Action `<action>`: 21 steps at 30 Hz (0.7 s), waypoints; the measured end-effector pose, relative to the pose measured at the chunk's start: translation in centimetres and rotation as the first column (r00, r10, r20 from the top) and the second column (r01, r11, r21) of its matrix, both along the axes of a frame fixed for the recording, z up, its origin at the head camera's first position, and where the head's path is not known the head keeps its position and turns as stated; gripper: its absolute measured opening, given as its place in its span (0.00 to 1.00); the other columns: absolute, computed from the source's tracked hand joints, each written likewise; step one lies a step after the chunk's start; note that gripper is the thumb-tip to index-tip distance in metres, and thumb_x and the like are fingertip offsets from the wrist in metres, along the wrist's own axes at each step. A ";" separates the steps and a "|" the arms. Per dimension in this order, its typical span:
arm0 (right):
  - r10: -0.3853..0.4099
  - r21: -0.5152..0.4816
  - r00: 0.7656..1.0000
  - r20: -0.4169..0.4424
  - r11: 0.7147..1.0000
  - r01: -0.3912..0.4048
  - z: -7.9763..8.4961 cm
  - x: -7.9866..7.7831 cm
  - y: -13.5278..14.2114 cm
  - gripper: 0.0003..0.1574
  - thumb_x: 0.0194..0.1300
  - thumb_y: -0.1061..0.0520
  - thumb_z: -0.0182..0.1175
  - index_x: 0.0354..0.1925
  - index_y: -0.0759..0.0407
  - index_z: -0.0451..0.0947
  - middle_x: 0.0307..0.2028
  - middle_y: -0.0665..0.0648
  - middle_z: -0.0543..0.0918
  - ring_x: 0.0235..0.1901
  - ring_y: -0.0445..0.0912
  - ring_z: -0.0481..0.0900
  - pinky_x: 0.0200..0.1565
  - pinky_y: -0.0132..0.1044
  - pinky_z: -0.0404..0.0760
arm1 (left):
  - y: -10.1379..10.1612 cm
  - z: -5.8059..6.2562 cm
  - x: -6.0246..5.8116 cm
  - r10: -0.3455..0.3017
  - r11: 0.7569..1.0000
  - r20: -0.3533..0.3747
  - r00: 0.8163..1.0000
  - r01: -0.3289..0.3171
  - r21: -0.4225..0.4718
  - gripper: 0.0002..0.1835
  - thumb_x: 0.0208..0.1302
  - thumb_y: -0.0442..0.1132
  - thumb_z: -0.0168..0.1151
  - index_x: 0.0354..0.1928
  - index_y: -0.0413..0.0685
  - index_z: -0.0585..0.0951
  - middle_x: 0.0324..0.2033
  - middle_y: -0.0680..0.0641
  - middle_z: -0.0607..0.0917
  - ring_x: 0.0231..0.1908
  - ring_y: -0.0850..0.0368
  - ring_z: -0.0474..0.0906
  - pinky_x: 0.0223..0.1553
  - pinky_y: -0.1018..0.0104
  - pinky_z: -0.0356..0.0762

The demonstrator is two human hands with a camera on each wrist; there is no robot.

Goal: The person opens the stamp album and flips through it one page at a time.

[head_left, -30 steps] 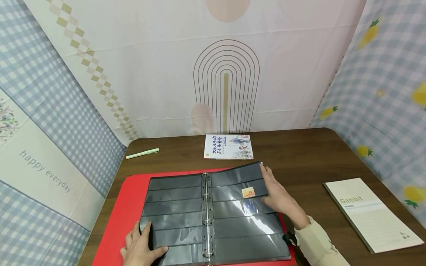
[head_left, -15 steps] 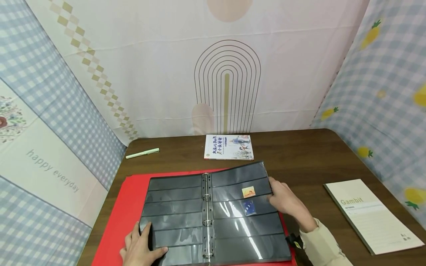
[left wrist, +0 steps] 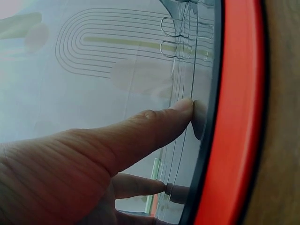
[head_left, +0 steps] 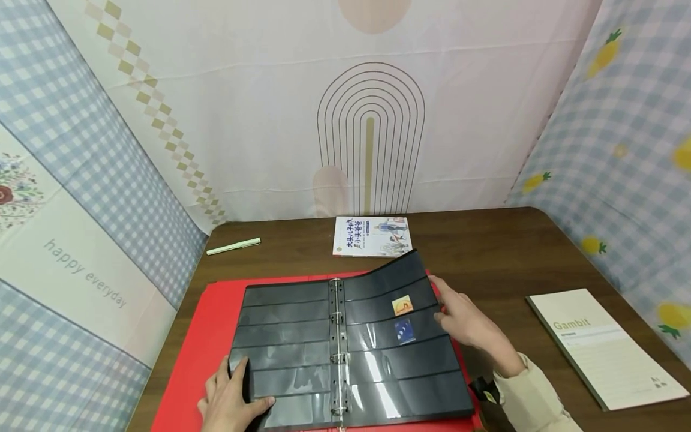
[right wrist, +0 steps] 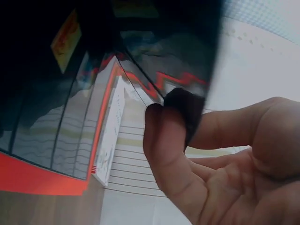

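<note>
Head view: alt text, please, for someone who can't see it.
Open red binder: the left hand rests on the black left page, the right hand pinches the raised right page, which holds an orange card above a blue card. Beyond lie a pen and a book; a notebook lies to the right.

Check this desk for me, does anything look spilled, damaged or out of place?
Nothing looks spilled or damaged. The right-hand page of the red binder stands out: its far outer corner curves up, though the right grip pinches its edge, which likely explains it. The notebook also lies slanted on the desk.
</note>
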State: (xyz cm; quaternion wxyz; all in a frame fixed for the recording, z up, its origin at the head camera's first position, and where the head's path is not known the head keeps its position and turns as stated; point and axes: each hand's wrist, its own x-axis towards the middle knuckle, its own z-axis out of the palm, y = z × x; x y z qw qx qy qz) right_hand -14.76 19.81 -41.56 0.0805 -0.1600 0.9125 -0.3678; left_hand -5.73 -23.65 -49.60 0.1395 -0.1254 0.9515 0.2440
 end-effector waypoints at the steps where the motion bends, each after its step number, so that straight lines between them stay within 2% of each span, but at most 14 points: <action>1: -0.007 0.004 1.000 0.002 1.000 0.007 0.2 0.0 0.0 0.46 0.65 0.73 0.55 0.77 0.69 0.50 0.40 0.65 0.79 0.19 0.44 0.69 0.26 0.39 0.71 | 0.0 0.0 0.0 -0.003 1.000 -0.005 1.000 0.003 0.001 0.59 0.43 0.63 0.80 0.70 0.32 0.67 0.70 0.19 0.52 0.61 0.19 0.56 0.44 0.28 0.64; 5: -0.008 -0.003 1.000 0.022 1.000 0.008 0.8 0.1 -0.1 0.45 0.68 0.71 0.55 0.77 0.68 0.49 0.32 0.59 0.74 0.15 0.45 0.69 0.24 0.39 0.71 | 0.0 0.0 0.1 -0.005 1.000 -0.006 1.000 0.005 0.002 0.58 0.44 0.62 0.80 0.71 0.33 0.67 0.70 0.19 0.52 0.61 0.18 0.55 0.43 0.29 0.64; 7: 0.013 -0.017 0.999 0.033 1.000 -0.013 1.1 0.3 -0.1 0.46 0.68 0.71 0.56 0.78 0.68 0.47 0.32 0.59 0.74 0.16 0.44 0.70 0.23 0.38 0.71 | 0.0 0.0 0.1 -0.004 1.000 -0.003 1.000 0.004 -0.001 0.58 0.45 0.62 0.80 0.71 0.33 0.66 0.70 0.18 0.51 0.61 0.18 0.55 0.43 0.29 0.64; 12: 0.046 -0.040 0.998 0.045 0.998 -0.045 1.8 0.8 -0.3 0.52 0.64 0.72 0.55 0.79 0.66 0.42 0.47 0.68 0.78 0.17 0.45 0.66 0.23 0.38 0.70 | 0.0 0.1 0.1 -0.006 1.000 -0.012 1.000 0.005 -0.001 0.58 0.44 0.61 0.80 0.71 0.33 0.66 0.70 0.18 0.52 0.62 0.18 0.55 0.43 0.29 0.64; 13: 0.050 -0.036 0.998 0.033 0.998 -0.049 1.9 0.8 -0.3 0.52 0.64 0.72 0.55 0.79 0.66 0.42 0.50 0.69 0.78 0.20 0.45 0.68 0.24 0.38 0.70 | 0.0 0.1 0.1 -0.006 1.000 -0.014 1.000 0.006 -0.001 0.58 0.44 0.61 0.80 0.71 0.33 0.66 0.70 0.18 0.52 0.62 0.18 0.55 0.44 0.29 0.64; 17: 0.051 -0.024 0.999 -0.018 0.998 -0.051 2.6 1.0 -0.6 0.49 0.66 0.71 0.55 0.79 0.66 0.44 0.43 0.64 0.80 0.18 0.45 0.68 0.24 0.38 0.70 | 0.0 0.0 0.0 -0.006 1.000 -0.008 1.000 0.006 0.005 0.58 0.44 0.62 0.80 0.71 0.33 0.66 0.70 0.18 0.51 0.62 0.18 0.54 0.44 0.28 0.63; 19: 0.043 -0.019 0.998 -0.041 0.999 -0.043 2.8 1.1 -0.7 0.47 0.67 0.71 0.55 0.78 0.65 0.47 0.33 0.61 0.80 0.17 0.43 0.69 0.24 0.37 0.70 | 0.0 0.0 0.0 -0.005 1.000 -0.001 1.000 0.005 0.010 0.58 0.45 0.62 0.80 0.71 0.33 0.66 0.70 0.18 0.51 0.62 0.17 0.54 0.44 0.28 0.63; 21: 0.034 -0.036 0.998 -0.051 0.999 -0.036 3.1 1.2 -0.9 0.45 0.68 0.70 0.55 0.78 0.64 0.49 0.32 0.59 0.79 0.15 0.43 0.66 0.23 0.37 0.70 | -0.1 -0.1 0.0 -0.004 1.000 0.003 1.000 0.004 0.014 0.59 0.45 0.62 0.79 0.71 0.33 0.65 0.70 0.18 0.51 0.62 0.17 0.53 0.44 0.27 0.62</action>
